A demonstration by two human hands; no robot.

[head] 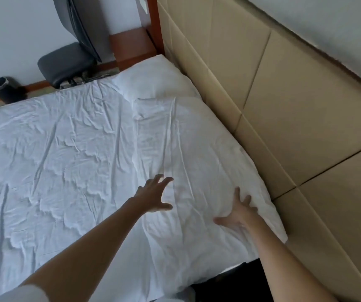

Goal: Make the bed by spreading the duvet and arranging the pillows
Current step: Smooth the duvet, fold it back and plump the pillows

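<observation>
Head view. White duvet (pixel 77 149) lies over most of the bed, filling left and centre of frame, heavily creased. One pillow (pixel 153 81) sits upper centre against the tan headboard (pixel 284 105); a second pillow (pixel 208 153) runs along the headboard, centre to lower right. Left hand (pixel 154 196) at centre-bottom, fingers spread, held over the cloth; contact unclear. Right hand (pixel 239 212) at lower right, fingers spread, pressing the second pillow's near end. Judgement: both items soft, light, limp; take the pillow by its ends, the duvet by edge or corners
</observation>
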